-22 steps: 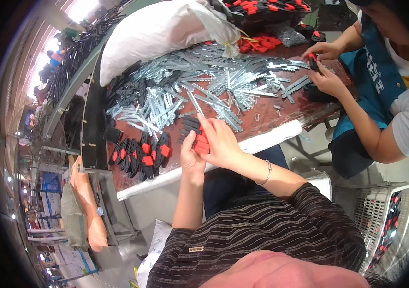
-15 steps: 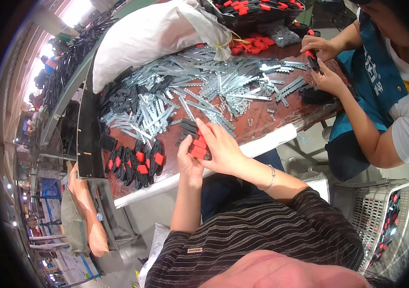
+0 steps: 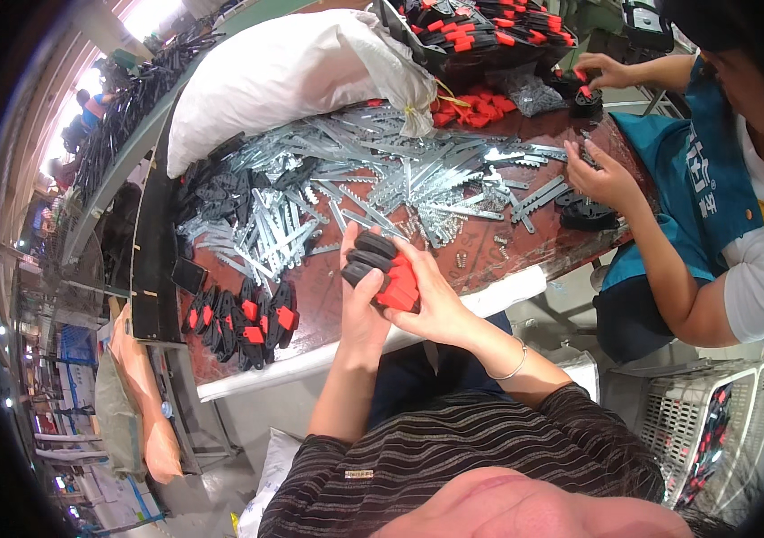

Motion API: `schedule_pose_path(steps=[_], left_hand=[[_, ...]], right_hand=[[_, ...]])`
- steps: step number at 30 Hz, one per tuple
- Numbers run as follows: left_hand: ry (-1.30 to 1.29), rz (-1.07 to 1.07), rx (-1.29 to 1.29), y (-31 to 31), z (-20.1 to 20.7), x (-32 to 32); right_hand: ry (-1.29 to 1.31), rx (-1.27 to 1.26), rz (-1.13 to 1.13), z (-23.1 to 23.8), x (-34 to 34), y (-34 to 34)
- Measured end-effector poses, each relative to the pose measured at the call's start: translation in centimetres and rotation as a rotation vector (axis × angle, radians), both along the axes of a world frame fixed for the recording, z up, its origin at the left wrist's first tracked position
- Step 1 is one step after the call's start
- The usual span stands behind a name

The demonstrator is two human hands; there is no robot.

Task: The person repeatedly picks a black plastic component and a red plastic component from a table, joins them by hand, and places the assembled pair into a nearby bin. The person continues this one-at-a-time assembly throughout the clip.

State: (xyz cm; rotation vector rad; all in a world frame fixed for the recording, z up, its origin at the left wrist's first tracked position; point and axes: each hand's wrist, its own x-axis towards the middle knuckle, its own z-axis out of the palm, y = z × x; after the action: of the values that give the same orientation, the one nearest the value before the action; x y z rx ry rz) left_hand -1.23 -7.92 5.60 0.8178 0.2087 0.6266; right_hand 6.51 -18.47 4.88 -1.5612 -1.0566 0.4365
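Observation:
Above the near edge of the table, my left hand (image 3: 362, 309) and my right hand (image 3: 440, 300) are closed together round a stack of several black plastic parts with red tabs (image 3: 398, 285). The red tabs face my right palm, and rounded black ends stick out past my left thumb. A row of similar black-and-red parts (image 3: 243, 325) lies on the table to the left of my hands. Beyond my fingers is a heap of toothed metal strips (image 3: 274, 224), with small springs (image 3: 461, 260) scattered at its near right side.
A big white sack (image 3: 283, 81) lies across the far left of the table. Behind it are loose red pieces (image 3: 476, 109) and a bin of black-and-red parts (image 3: 480, 27). At right a co-worker's hand (image 3: 601, 175) is over the table. A white crate (image 3: 677, 430) stands lower right.
The stack in my hands has tilted, so more of its black ends and red tabs show. The co-worker's hands have parted, one reaching to a black-and-red piece farther back.

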Motion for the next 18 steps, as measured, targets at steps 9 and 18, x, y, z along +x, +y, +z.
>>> schedule_pose_path(steps=[9,18], left_hand=[[0.057,0.056,-0.045,-0.2,-0.2,0.9],[0.058,0.078,-0.069,-0.5,-1.1,0.5]], right_hand=[[-0.086,-0.022,-0.112,-0.2,-0.4,0.0],[-0.059,0.006,-0.103,-1.0,-1.0,0.0]])
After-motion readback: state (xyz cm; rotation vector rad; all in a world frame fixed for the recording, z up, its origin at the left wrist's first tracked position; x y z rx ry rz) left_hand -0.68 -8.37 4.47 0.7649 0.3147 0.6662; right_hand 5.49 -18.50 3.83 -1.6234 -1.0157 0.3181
